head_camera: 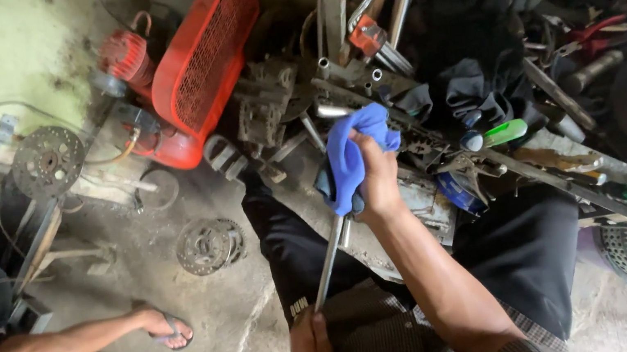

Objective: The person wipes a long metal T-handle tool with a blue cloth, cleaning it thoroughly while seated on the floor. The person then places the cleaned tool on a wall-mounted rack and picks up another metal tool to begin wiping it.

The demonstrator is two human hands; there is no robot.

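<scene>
My right hand point(378, 184) grips a blue cloth point(351, 150) wrapped around the upper part of a long shiny metal rod point(330, 260). Lower down, my left hand point(309, 350) is closed around the rod's near end, just above my lap. The rod slants from my left hand up toward the cluttered workbench point(580, 186). My legs in dark trousers point(291, 245) lie under the rod.
A red air compressor point(189, 62) stands at the back left. Sprocket discs point(208, 245) lie on the dirty concrete floor. Another person's bare legs and sandalled foot point(162, 327) are at the left. Tools, a green-handled screwdriver point(502, 133) and dark cloth crowd the bench at right.
</scene>
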